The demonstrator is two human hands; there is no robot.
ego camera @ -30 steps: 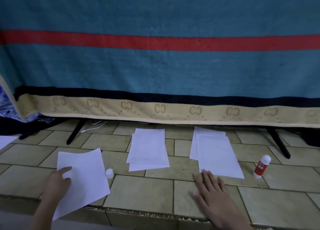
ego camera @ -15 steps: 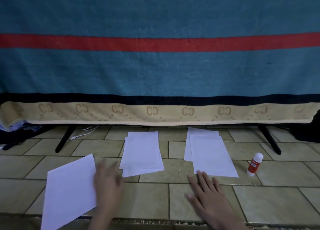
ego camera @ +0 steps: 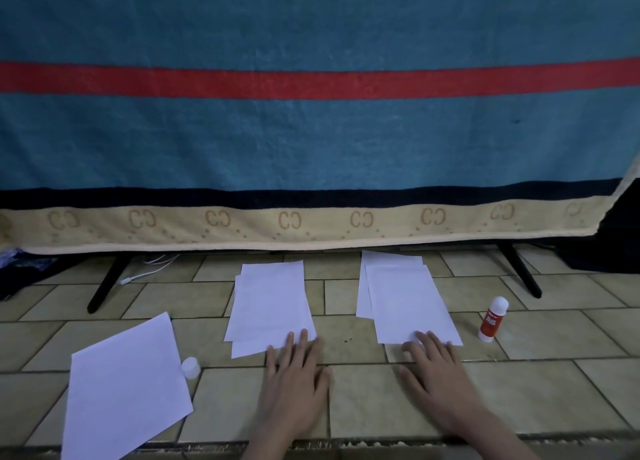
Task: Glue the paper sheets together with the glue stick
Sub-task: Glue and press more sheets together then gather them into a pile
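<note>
Both hands lie flat on the tiled floor (ego camera: 381,404), fingers straight and holding nothing. The left hand (ego camera: 294,369) has its fingertips resting on the near edge of the middle paper stack (ego camera: 270,304), a pair of white sheets lying slightly askew on one another. The right hand (ego camera: 433,366) touches the near edge of the right paper stack (ego camera: 405,304), where again one sheet overlaps another. A single sheet (ego camera: 124,387) lies apart to the left, turned at an angle, with a small white cap (ego camera: 190,367) just beside its right edge. The glue stick (ego camera: 492,318), red with a white top, stands tilted on the floor to the right of the right stack, well clear of both hands. Behind the papers hangs a blue blanket (ego camera: 311,141) with a red stripe.
</note>
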